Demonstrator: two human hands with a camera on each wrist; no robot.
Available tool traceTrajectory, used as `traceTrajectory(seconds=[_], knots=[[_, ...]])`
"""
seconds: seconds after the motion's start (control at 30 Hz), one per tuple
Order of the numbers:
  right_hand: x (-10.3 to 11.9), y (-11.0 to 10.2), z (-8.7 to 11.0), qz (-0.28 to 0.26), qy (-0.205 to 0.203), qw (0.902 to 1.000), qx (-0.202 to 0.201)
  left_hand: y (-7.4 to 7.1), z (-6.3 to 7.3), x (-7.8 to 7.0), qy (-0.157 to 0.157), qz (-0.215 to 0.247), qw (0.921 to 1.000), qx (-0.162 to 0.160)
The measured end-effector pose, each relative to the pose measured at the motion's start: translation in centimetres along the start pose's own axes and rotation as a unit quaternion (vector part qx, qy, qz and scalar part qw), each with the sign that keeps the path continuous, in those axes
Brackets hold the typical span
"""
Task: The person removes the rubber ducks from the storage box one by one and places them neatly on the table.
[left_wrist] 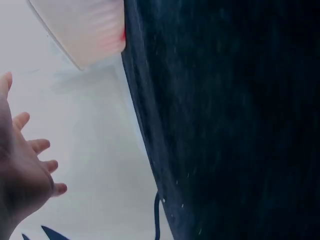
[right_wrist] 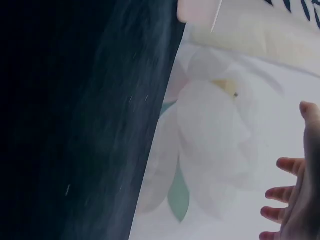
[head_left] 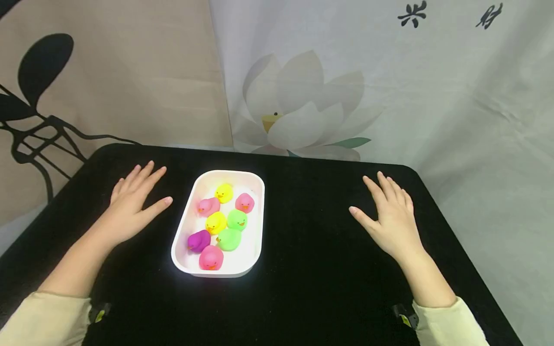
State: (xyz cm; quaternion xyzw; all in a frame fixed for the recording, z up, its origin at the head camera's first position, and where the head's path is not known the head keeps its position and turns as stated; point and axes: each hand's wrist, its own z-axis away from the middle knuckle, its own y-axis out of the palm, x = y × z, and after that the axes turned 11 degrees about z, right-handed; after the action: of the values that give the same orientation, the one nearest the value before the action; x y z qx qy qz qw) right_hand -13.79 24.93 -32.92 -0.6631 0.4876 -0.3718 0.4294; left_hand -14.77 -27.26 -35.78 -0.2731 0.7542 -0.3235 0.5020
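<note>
My left hand (head_left: 132, 206) is held with fingers spread, left of a white plastic tray (head_left: 255, 245). Inside the tray sit several small toy ducks: yellow ones (head_left: 216, 223), pink ones (head_left: 211, 258), green ones (head_left: 229, 239) and a purple one (head_left: 199, 241). On the far right my right hand (head_left: 395, 223) has its fingers extended and thumb out, well apart from the tray. Nothing is in either hand. Each wrist view shows its own hand, the left hand (left_wrist: 25, 165) and the right hand (right_wrist: 300, 195), with fingers apart, plus part of the tray at the top.
A black-covered table (head_left: 311, 269) with rounded corners lies under the tray. Behind it hangs a pale curtain (head_left: 454, 96) printed with a large white flower (head_left: 307, 110) and dark plant shapes.
</note>
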Motion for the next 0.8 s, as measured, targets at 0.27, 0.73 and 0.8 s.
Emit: traceTrajectory(seconds=[0.27,0.73,0.8], knots=[[4.2,0.2,-0.4,-0.083,-0.030,0.9959,-0.019,0.4,0.3,-0.8,-0.024,0.121,0.9923,-0.016],[10.9,1.3,-1.5,-0.189,-0.089,0.9780,-0.008,1.0,0.7,-2.2,-0.063,0.228,0.9711,0.027],[12.0,1.5,-1.5,-0.200,-0.096,0.9750,-0.004,1.2,0.9,-2.2,-0.069,0.250,0.9652,0.035]])
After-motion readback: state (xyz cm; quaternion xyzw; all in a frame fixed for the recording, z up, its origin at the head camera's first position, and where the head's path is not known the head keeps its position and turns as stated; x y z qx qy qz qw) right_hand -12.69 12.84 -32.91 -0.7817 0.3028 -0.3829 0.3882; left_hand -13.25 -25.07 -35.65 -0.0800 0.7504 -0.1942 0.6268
